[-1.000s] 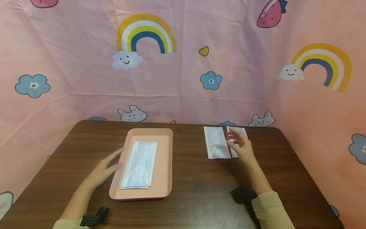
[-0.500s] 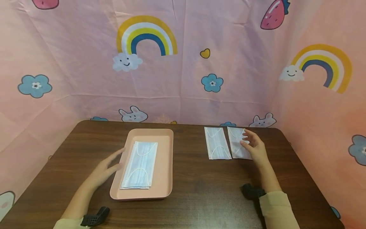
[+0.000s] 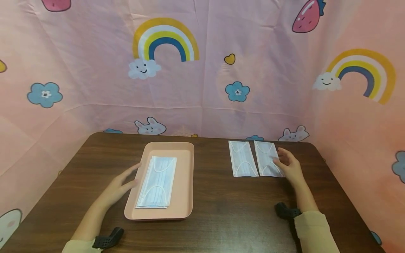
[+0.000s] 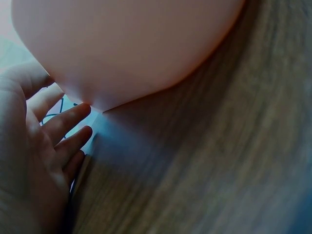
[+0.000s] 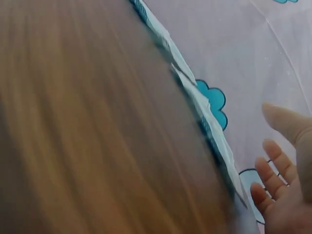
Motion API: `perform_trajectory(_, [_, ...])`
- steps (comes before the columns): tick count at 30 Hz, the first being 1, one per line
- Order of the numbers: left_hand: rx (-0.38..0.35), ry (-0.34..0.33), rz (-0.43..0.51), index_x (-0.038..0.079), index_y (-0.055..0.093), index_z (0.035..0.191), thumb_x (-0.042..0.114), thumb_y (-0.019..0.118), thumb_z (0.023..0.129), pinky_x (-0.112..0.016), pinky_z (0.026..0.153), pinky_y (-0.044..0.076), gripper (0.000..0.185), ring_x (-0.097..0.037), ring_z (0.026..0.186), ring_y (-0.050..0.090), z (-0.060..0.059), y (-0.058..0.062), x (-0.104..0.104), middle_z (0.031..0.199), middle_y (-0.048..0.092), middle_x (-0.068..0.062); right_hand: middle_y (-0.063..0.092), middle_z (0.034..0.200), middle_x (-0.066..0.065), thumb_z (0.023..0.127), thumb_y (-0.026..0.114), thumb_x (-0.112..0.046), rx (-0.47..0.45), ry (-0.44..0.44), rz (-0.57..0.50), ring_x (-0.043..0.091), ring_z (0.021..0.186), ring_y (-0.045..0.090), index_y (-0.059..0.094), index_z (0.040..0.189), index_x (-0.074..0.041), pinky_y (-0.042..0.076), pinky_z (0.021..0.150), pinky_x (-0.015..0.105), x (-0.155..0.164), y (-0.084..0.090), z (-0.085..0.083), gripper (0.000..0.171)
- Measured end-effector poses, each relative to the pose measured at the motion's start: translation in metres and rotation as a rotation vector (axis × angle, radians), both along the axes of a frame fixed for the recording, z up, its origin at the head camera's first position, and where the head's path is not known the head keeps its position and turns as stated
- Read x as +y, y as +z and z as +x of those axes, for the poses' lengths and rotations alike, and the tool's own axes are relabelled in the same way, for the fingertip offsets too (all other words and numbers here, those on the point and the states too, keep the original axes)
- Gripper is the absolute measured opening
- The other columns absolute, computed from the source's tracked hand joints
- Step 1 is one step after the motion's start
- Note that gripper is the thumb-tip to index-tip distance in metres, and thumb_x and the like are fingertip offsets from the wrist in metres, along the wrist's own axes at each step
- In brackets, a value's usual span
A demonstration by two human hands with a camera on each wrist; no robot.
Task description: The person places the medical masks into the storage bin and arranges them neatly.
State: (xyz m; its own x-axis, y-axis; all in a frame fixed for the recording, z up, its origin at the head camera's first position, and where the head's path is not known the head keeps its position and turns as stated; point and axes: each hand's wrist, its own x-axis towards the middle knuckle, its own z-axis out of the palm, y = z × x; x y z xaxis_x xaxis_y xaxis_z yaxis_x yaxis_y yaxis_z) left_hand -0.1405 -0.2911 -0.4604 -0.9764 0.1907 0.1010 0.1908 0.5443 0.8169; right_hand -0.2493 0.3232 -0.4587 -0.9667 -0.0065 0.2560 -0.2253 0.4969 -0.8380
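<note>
A pink tray (image 3: 183, 196) lies on the dark wooden table (image 3: 221, 211) and holds a stack of pale blue face masks (image 3: 157, 181). My left hand (image 3: 121, 182) rests open against the tray's left rim, fingers straight; the left wrist view shows the fingers (image 4: 63, 131) beside the tray's underside (image 4: 131, 44). Two white masks lie side by side at the back right, one (image 3: 242, 159) on the left and one (image 3: 268, 159) on the right. My right hand (image 3: 289, 165) is open, its fingertips at the right mask's right edge. The right wrist view shows the mask edges (image 5: 204, 117) and my fingers (image 5: 273, 175).
Pink printed cloth (image 3: 202, 70) with rainbows and flowers walls the table at the back and both sides. Black wrist mounts (image 3: 107, 241) (image 3: 286, 212) sit near the front edge. Bare wood lies between tray and white masks.
My right hand has slid right, off the two white masks to the right mask's outer edge, uncovering that mask. The left hand has stayed at the tray.
</note>
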Motion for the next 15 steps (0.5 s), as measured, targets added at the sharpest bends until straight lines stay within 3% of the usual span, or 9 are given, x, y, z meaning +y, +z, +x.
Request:
perform_trajectory(7, [-0.007, 0.002, 0.007, 0.01, 0.036, 0.148, 0.021, 0.059, 0.095, -0.073, 0.098, 0.017, 0.059, -0.051, 0.135, 0.021, 0.0, 0.002, 0.001, 0.149, 0.031, -0.025, 0.043, 0.133, 0.031, 0.088, 0.071, -0.021, -0.159, 0.054, 0.128, 0.044, 0.113, 0.045, 0.037, 0.143, 0.001, 0.042, 0.086, 0.051, 0.014, 0.002, -0.003, 0.069])
perform_trajectory(15, [0.01, -0.003, 0.01, 0.008, 0.038, 0.147, 0.019, 0.059, 0.094, -0.072, 0.098, 0.019, 0.058, -0.052, 0.134, 0.023, 0.001, 0.004, 0.003, 0.147, 0.033, -0.026, 0.04, 0.136, 0.032, 0.088, 0.072, -0.023, -0.266, 0.079, 0.225, 0.045, 0.112, 0.044, 0.032, 0.145, 0.002, 0.039, 0.089, 0.055, 0.017, 0.005, -0.013, 0.074])
